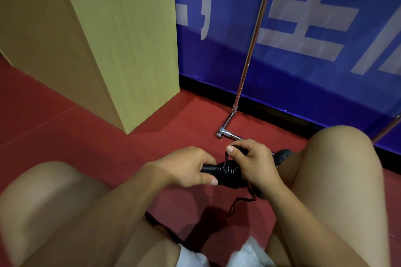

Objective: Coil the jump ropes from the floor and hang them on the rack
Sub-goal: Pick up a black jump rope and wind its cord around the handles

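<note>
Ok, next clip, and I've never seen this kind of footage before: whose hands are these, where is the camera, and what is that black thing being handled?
There is no machine here. A person wears a wide-angle camera on the head, so you look down past their bare knees at their own two hands. They crouch over a dark red floor. The left hand grips a black jump rope handle. Thin black cord is wound in tight turns around it, forming the coiled black rope bundle. The right hand pinches a strand of cord above the bundle, while a loose end hangs below. Behind stand a shiny metal rack pole with its foot on the floor, a pale wooden cabinet and a blue banner.
</note>
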The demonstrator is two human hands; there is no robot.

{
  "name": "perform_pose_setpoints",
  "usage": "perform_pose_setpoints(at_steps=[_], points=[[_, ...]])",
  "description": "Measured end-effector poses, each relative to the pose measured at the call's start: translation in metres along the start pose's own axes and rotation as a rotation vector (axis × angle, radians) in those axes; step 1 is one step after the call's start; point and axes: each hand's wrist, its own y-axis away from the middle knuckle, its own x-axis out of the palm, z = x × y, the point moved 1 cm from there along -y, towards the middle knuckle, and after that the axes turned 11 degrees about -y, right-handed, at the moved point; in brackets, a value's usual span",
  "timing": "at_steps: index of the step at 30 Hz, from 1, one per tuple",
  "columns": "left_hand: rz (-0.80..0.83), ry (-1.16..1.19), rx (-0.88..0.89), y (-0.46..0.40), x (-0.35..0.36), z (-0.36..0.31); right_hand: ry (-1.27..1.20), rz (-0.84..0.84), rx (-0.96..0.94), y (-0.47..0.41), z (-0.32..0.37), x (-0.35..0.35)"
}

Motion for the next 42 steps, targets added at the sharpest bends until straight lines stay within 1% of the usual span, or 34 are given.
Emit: perform_pose_setpoints(at_steps=[6,10,14,18,19,20,22,23,24,27,31,33,37,40,42], points=[[0.097,0.295,0.058,0.007,-0.007,-0.007,-0.411,0.160,0.259,-0.009,0.004,-0.014],[0.135,0.437,0.128,0.013,-0.014,-0.011,-0.536,0.264,0.323,-0.009,0.006,-0.020],[0.128,0.577,0.177,0.016,-0.015,-0.012,-0.673,0.302,0.355,-0.007,0.009,-0.020],[0.085,0.668,0.237,0.020,-0.019,-0.019,-0.811,0.263,0.439,-0.011,0.011,-0.016],[0.077,0.692,0.245,0.020,-0.019,-0.021,-0.781,0.247,0.410,-0.011,0.010,-0.015],[0.069,0.715,0.249,0.021,-0.020,-0.021,-0.701,0.238,0.356,-0.009,0.013,-0.015],[0.056,0.757,0.252,0.021,-0.020,-0.023,-0.488,0.257,0.250,-0.004,0.017,-0.016],[0.052,0.782,0.249,0.021,-0.019,-0.023,-0.412,0.257,0.232,-0.001,0.019,-0.014],[0.048,0.807,0.246,0.021,-0.019,-0.024,-0.386,0.233,0.239,0.000,0.019,-0.012],[0.008,0.887,0.235,0.022,-0.021,-0.025,-0.429,0.149,0.336,0.002,0.017,-0.004],[-0.097,1.014,0.210,0.021,-0.026,-0.026,-0.554,0.173,0.323,0.006,0.022,0.002],[-0.120,1.062,0.171,0.020,-0.027,-0.025,-0.544,0.182,0.301,0.005,0.021,0.002],[-0.073,1.183,0.131,0.016,-0.025,-0.023,-0.471,0.159,0.308,0.003,0.012,0.003],[-0.059,1.146,0.150,0.014,-0.023,-0.023,-0.429,0.151,0.321,0.003,0.008,0.006],[-0.050,1.145,0.155,0.013,-0.021,-0.023,-0.451,0.142,0.329,0.002,0.006,0.008]])
